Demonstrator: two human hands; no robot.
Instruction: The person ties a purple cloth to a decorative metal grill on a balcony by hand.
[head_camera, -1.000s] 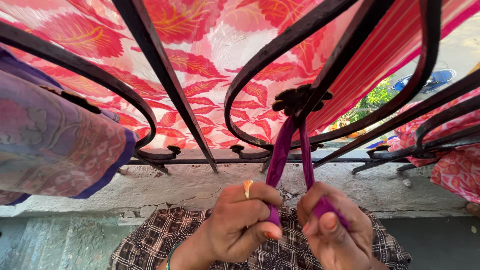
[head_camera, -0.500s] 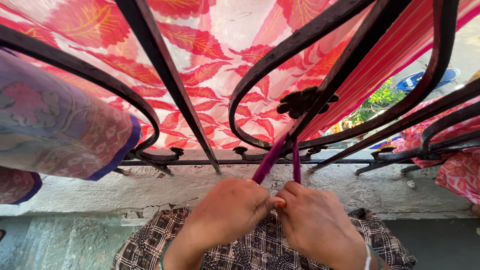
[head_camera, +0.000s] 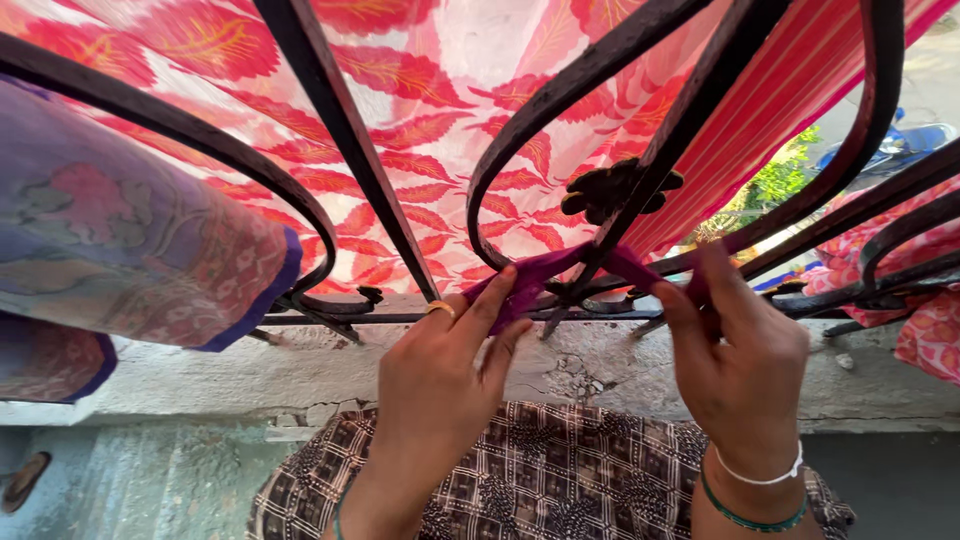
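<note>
Nearest the camera, low in the view: a dark checked cloth (head_camera: 560, 480) with a brown and white pattern, bunched below both wrists.

Left hand (head_camera: 440, 385) rises from the bottom edge, back of the hand to the camera, a gold ring (head_camera: 439, 308) on one finger. Its fingers pinch one end of a purple cloth strip (head_camera: 535, 275), thumb and forefinger closed on the fabric just under the grille.

Right hand (head_camera: 745, 365) sits opposite, a white bangle (head_camera: 760, 475) and a green bangle (head_camera: 750, 512) at the wrist. Its fingers are closed on the other end of the strip, right of the bars. Both hands grip; neither is spread.

The strip runs between the hands and passes around the black iron grille (head_camera: 340, 130) where two curved bars meet, directly below a small dark flower-shaped ornament (head_camera: 615, 190). The strip looks taut, touching the metal at the crossing.

Behind the hands: a weathered grey concrete ledge (head_camera: 590, 365), cracked, with the grille's bottom rail resting just above it.

Left side: a purple and pink printed cloth (head_camera: 110, 240) with a blue border hangs over a curved bar.

Beyond the grille: a large red and white leaf-patterned cloth (head_camera: 450, 90) fills most of the background, turning to red stripes at right. More pink patterned fabric (head_camera: 930, 330) drapes at far right. Through a gap, green foliage (head_camera: 775, 185) in sunlight, well away.
</note>
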